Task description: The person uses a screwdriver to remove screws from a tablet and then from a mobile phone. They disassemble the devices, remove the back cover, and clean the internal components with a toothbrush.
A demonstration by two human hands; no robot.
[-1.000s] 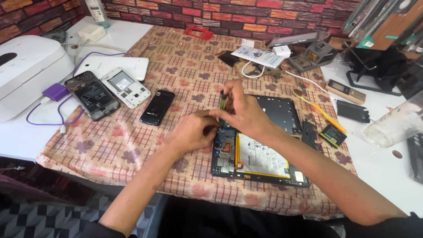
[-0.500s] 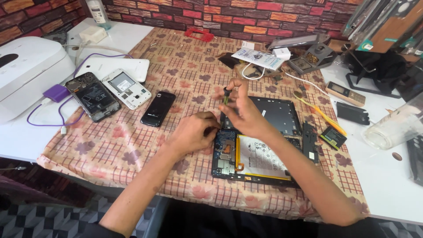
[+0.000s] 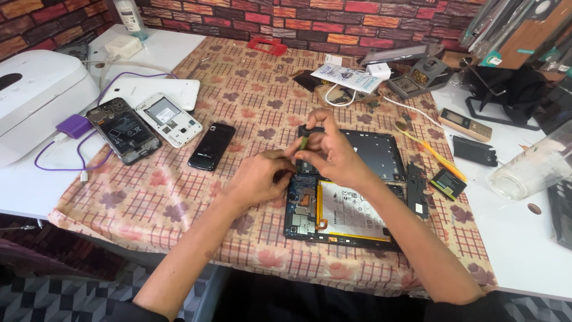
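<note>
Hands (image 3: 333, 152) slightly raised; patterned tablecloth (image 3: 179, 197)

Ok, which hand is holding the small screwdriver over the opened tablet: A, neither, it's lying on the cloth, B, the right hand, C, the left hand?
B: the right hand pinches the small screwdriver upright above the opened tablet, while the left hand rests at the tablet's upper left edge.
</note>
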